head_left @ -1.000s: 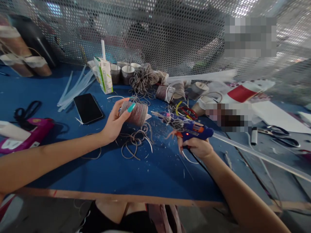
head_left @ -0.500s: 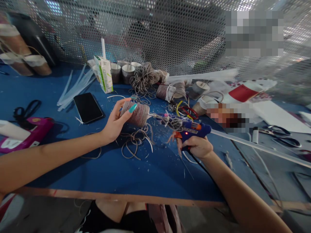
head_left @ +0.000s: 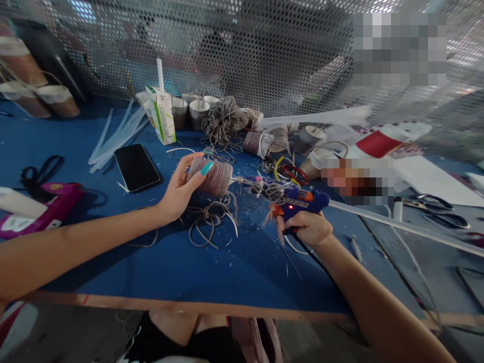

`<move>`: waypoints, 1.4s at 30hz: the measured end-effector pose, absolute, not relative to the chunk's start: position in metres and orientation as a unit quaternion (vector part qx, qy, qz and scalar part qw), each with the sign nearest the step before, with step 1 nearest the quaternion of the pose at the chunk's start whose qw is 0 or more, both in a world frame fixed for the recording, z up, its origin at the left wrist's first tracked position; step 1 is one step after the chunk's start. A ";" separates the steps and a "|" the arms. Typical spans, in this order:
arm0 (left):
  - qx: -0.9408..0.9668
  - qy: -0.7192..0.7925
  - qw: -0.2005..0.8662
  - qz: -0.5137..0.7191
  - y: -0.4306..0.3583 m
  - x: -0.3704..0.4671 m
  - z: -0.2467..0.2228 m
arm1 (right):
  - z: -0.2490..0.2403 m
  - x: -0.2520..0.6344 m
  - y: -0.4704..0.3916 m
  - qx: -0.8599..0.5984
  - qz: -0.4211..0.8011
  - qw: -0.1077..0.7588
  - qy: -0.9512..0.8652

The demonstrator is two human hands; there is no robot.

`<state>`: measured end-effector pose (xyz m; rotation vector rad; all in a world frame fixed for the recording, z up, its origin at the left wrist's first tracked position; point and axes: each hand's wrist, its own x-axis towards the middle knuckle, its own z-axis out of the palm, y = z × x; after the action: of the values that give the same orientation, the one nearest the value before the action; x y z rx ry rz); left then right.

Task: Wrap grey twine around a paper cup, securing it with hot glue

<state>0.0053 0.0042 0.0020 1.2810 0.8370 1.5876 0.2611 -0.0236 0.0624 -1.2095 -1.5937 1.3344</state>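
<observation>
My left hand [head_left: 181,189] is closed around a small cup wrapped in grey-brown cord [head_left: 217,180], held on its side above the table. My right hand [head_left: 308,227] grips a blue hot glue gun [head_left: 300,197] by its handle, fingers at the orange trigger, with a red light lit. The gun's metal nozzle meets the right end of the wrapped cup; whether it touches cannot be made out. A long clear glue stick [head_left: 401,227] juts from the gun's back. Loose cord [head_left: 207,222] lies in loops below the cup.
On the blue table [head_left: 189,277] are a phone [head_left: 138,168], glue sticks [head_left: 119,138], a drink carton [head_left: 162,116] and a purple glue gun [head_left: 45,209]. Behind lie a cord bundle [head_left: 225,121] and several wrapped cups. Scissors [head_left: 434,204] lie right; a perforated metal screen [head_left: 227,55] stands behind.
</observation>
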 end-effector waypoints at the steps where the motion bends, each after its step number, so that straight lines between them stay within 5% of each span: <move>1: 0.520 0.340 0.450 0.642 0.004 0.005 0.002 | 0.063 0.261 -0.024 -0.474 0.525 0.361 -0.607; 42: 0.539 0.331 0.444 0.635 0.005 0.005 0.001 | 0.070 0.261 -0.027 -0.492 0.590 0.338 -0.544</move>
<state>0.0049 0.0045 0.0005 1.3372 0.8196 1.5741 0.2615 -0.0272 0.0701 -1.2828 -1.4174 1.5368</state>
